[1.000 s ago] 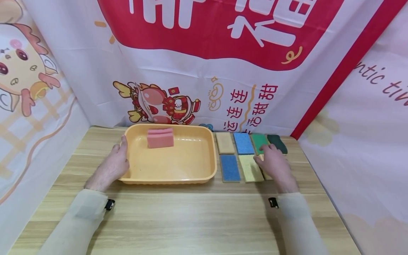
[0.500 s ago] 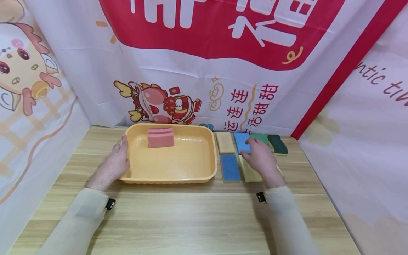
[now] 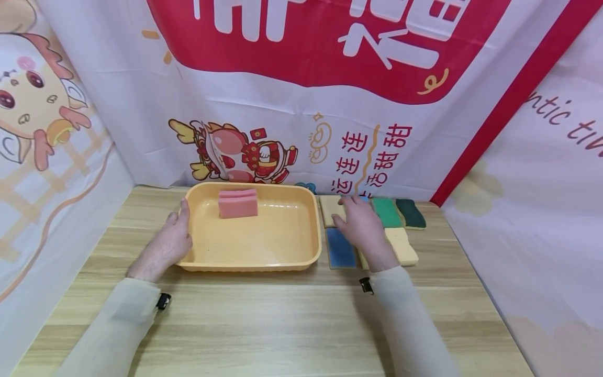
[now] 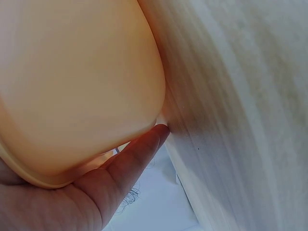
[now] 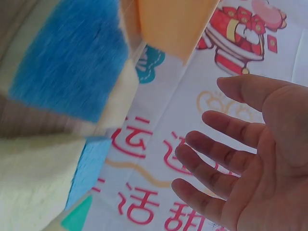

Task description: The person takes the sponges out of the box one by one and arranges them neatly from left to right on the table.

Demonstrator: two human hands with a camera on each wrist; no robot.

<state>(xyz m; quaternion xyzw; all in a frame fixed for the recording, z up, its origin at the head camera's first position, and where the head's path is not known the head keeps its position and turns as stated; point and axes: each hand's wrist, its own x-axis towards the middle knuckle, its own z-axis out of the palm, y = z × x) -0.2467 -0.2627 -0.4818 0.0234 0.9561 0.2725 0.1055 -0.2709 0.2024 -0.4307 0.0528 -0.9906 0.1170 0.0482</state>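
Observation:
My left hand [image 3: 167,238] holds the left end of a shallow orange plastic basin [image 3: 254,268]. In the left wrist view its fingers [image 4: 126,161] lie along the basin's outer wall, just below the rim. My right hand [image 3: 361,224] hovers over the sponges right of the basin, fingers spread and nothing in them. Under and around it lie a beige sponge [image 3: 330,212], a dark blue sponge [image 3: 341,248], and a light blue sponge [image 5: 91,156], mostly covered in the head view. Pink sponges [image 3: 237,206] stand on edge inside the basin.
Right of my right hand lie a green sponge [image 3: 388,213], a dark green wavy sponge [image 3: 411,213] and a cream wavy sponge [image 3: 401,247]. Everything stands on a wood-grain table [image 3: 264,324]. A printed cloth [image 3: 301,99] hangs close behind the basin.
My right hand has moved left across the sponges, from the green and cream ones to the beige and blue ones. The left hand and basin stay put.

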